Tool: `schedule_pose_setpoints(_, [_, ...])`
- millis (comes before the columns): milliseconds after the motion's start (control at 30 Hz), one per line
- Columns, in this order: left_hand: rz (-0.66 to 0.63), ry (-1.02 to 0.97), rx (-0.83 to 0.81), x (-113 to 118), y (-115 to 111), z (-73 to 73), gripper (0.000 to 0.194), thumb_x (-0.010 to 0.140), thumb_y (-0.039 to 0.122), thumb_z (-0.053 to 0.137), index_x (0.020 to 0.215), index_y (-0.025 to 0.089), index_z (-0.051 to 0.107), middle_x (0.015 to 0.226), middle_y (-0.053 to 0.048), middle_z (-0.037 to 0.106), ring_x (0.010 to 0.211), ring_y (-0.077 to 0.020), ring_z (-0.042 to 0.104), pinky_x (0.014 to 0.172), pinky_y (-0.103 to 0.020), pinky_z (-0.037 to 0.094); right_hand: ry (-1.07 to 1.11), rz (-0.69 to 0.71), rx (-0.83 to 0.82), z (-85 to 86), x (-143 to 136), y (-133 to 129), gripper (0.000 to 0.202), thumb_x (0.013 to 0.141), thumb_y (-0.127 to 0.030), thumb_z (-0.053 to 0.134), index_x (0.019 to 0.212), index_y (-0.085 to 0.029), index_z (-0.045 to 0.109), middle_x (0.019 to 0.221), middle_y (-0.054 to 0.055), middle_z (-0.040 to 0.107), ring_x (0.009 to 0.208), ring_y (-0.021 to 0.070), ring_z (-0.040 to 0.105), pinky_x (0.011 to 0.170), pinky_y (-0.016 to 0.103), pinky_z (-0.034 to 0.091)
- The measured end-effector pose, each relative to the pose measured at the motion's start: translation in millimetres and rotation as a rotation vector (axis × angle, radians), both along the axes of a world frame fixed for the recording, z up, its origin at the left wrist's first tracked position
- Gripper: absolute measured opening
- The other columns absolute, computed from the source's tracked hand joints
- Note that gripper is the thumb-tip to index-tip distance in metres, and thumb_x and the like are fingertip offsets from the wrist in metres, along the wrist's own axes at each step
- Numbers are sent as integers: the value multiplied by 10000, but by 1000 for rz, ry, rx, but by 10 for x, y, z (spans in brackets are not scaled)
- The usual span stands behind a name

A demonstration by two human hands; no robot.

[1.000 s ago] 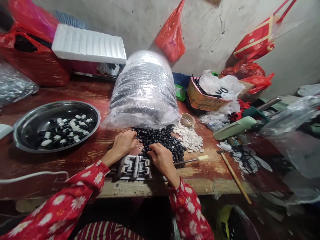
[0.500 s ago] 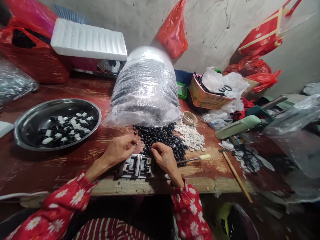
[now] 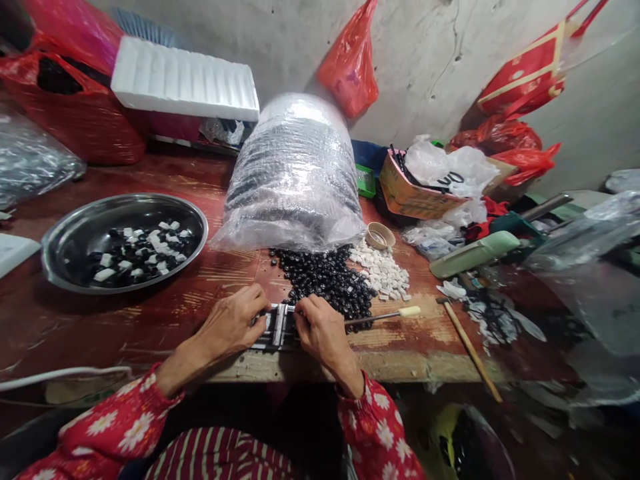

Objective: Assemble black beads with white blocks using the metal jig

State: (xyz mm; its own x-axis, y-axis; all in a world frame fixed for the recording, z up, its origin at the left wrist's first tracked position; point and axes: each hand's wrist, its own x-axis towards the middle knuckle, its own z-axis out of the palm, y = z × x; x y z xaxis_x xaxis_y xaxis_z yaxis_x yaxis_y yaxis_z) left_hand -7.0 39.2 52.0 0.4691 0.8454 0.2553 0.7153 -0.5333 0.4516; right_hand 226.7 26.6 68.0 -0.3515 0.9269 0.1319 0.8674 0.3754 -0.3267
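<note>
A small metal jig [image 3: 278, 328] with a ridge down its middle lies near the table's front edge, between my two hands. My left hand [image 3: 235, 319] is over its left side, fingertips pinched together. Over the right side, my right hand [image 3: 323, 328] has its fingers bent inward and closed. Whatever small piece each hand holds is hidden by the fingers. Just behind the jig spreads a pile of small glossy black pieces [image 3: 323, 277]. White pieces [image 3: 384, 272] lie heaped to its right. A thin tool with a pale yellow handle [image 3: 410, 311] lies beside my right hand.
A steel basin [image 3: 50, 270] with black and white pieces stands at left. Behind the piles sits a big clear plastic sack [image 3: 295, 173]. To the right are a hammer [image 3: 470, 347], a light green object [image 3: 475, 255] and a cardboard box [image 3: 415, 190].
Both hands have moved from the near edge of the black pile down onto the jig, and they now cover its sides. The view has shifted slightly.
</note>
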Motion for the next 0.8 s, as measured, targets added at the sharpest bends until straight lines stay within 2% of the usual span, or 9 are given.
schedule_pose_setpoints(200, [94, 13, 4, 50, -37, 12, 110, 900, 205, 563, 917, 215, 671, 1170, -66, 614, 1010, -221, 630, 820, -337, 497, -31, -9, -33, -1, -2, -11, 75, 1012, -189, 633, 1011, -253, 673, 988, 7, 665, 934, 183, 619, 757, 286, 382])
schedule_pose_setpoints(400, [59, -38, -46, 3, -45, -35, 167, 987, 261, 525, 909, 227, 668, 1015, -37, 693, 948, -214, 605, 873, -345, 482, -61, -13, -36, 3, -15, -22, 83, 1029, -228, 618, 996, -265, 685, 996, 13, 656, 922, 190, 591, 735, 295, 361])
schedule_pose_setpoints(633, [84, -144, -55, -21, -88, -69, 184, 1012, 334, 542, 950, 234, 684, 1016, -25, 720, 943, -207, 601, 874, -327, 477, 83, 1, -48, 0, 34, -31, 80, 1027, -202, 623, 1008, -258, 678, 983, -5, 642, 950, 170, 612, 789, 272, 391])
schedule_pose_setpoints(800, [113, -169, -75, 3, -90, -82, 196, 1008, 350, 549, 926, 235, 685, 995, -20, 729, 946, -208, 609, 869, -329, 475, 71, -81, -35, -23, -40, -29, 39, 964, -221, 676, 974, -255, 659, 961, -11, 647, 909, 178, 610, 732, 300, 367])
